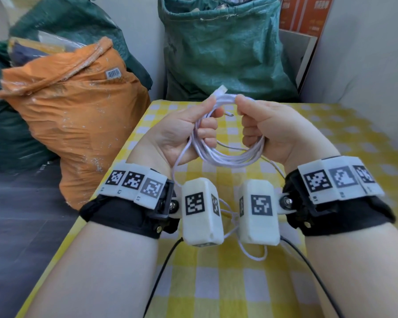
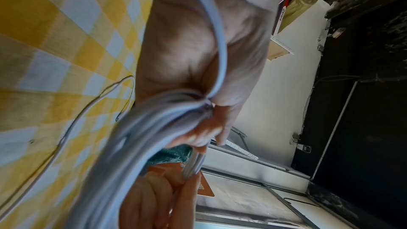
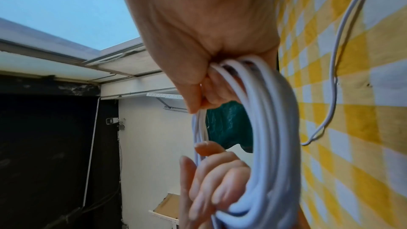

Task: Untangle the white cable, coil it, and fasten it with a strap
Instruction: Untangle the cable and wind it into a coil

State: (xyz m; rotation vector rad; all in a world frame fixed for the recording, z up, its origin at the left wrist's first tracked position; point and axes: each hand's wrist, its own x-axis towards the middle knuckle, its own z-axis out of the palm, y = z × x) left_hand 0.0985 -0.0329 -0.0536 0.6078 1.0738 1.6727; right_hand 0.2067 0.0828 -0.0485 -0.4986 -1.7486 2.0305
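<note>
The white cable (image 1: 225, 157) is wound into a coil of several loops held above the yellow checked table (image 1: 216, 283). My left hand (image 1: 189, 131) grips the coil's left side, fingers curled round the strands. My right hand (image 1: 262, 129) grips the right side, thumb and forefinger pinching the strands at the top. A white plug end (image 1: 221, 90) sticks up between the hands, and a small metal connector tip (image 1: 229, 115) shows inside the loop. A loose tail of cable (image 1: 251, 253) hangs down to the table. The coil (image 3: 270, 145) fills the right wrist view; the strands (image 2: 141, 137) look blurred in the left wrist view. No strap can be picked out.
An orange sack (image 1: 78, 115) stands left of the table, and green sacks (image 1: 223, 49) stand behind it. Thin black leads (image 1: 161, 271) run from the wrist cameras over the cloth. A thin wire (image 1: 274, 166) lies on the table under the right hand.
</note>
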